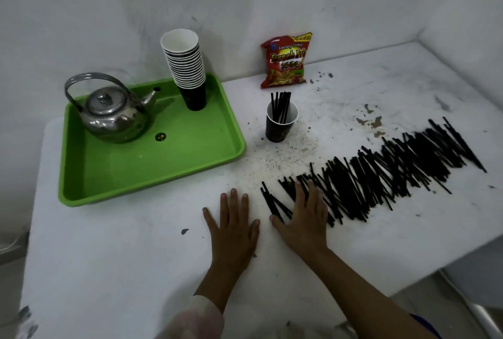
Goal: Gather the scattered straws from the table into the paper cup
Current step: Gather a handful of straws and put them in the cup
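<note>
Head view: on the worn white table (136,257), thin black plastic straws (381,175) lie in a long scattered band at the right. A dark paper cup (280,124) with a white inside stands upright near the green plastic tray (163,164) and already holds several straws. Left hand (234,227) lies flat on bare tabletop, fingers spread, holding nothing. Right hand (304,218) rests palm-down, fingers apart, on the band's near end.
</note>
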